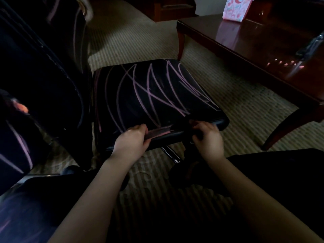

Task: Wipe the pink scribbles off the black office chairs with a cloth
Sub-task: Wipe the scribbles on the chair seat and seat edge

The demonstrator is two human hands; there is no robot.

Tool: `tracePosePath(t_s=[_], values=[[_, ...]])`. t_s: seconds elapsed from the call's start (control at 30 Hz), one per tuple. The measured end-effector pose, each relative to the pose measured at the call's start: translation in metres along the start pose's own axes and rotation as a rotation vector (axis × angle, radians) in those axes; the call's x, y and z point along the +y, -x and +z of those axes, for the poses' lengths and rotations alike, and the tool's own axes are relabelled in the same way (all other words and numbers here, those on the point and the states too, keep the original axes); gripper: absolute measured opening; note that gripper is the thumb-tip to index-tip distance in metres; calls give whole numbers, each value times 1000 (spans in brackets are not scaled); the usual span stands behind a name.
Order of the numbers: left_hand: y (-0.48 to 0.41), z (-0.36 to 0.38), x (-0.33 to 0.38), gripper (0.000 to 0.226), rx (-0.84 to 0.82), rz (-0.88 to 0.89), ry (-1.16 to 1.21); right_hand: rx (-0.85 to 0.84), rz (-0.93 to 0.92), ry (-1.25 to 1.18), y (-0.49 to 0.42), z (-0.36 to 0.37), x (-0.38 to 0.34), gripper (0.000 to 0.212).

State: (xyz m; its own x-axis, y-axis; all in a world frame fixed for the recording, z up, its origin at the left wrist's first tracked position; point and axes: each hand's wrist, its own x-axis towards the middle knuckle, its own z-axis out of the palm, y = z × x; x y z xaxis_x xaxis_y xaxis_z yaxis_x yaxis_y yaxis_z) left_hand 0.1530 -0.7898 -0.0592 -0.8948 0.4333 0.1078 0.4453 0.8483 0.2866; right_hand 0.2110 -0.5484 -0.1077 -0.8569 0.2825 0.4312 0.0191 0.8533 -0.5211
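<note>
scribbles (185, 83) run across the seat (168, 135), away from its near edge. left hand (133, 139) and right hand (206, 137) each grip that edge.

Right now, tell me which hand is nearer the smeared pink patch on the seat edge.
Left. The left hand grips the seat edge beside the pink patch; the right hand grips it farther along.

No readable text, brand, number or sign, pink patterned gift bag (236, 7) on dark wooden table (245, 42) shows only blurred red and teal shapes, pink scribbles (151, 92) on chair seat (129, 109) spell nothing
</note>
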Motion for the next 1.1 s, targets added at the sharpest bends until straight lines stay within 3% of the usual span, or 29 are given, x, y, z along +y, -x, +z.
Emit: tracePosePath(t_s=[0.07,0.13,0.33,0.53,0.6,0.7,0.77,0.83,0.97,1.03,1.1], values=[[0,-1,-1,23,-4,-2,5,110,181,-40,-5,-2,10,24],[-1,1,0,23,0,5,4,135,211,-47,0,10,-3,24],[0,6,3,24,-15,14,-31,-88,-135,-52,26,30,-21,24],[-2,7,3,25,-21,22,-22,228,388,-130,5,13,17,21],[-4,7,4,25,-26,27,-22,163,294,-135,16,25,4,25],[-5,8,5,24,-27,25,-25,-99,7,-106,41,44,-20,28],[-4,7,4,23,-27,24,-10,-142,-105,-54,40,43,-23,29],[-3,6,3,23,-32,23,2,-51,-125,-22,24,33,-19,30],[-2,4,-1,22,-40,31,5,182,174,44,-13,7,6,31],[-2,4,-2,23,-36,30,-2,125,139,80,-16,8,-2,30],[-2,5,0,23,-36,31,-14,-34,-33,69,-7,17,-26,31]])
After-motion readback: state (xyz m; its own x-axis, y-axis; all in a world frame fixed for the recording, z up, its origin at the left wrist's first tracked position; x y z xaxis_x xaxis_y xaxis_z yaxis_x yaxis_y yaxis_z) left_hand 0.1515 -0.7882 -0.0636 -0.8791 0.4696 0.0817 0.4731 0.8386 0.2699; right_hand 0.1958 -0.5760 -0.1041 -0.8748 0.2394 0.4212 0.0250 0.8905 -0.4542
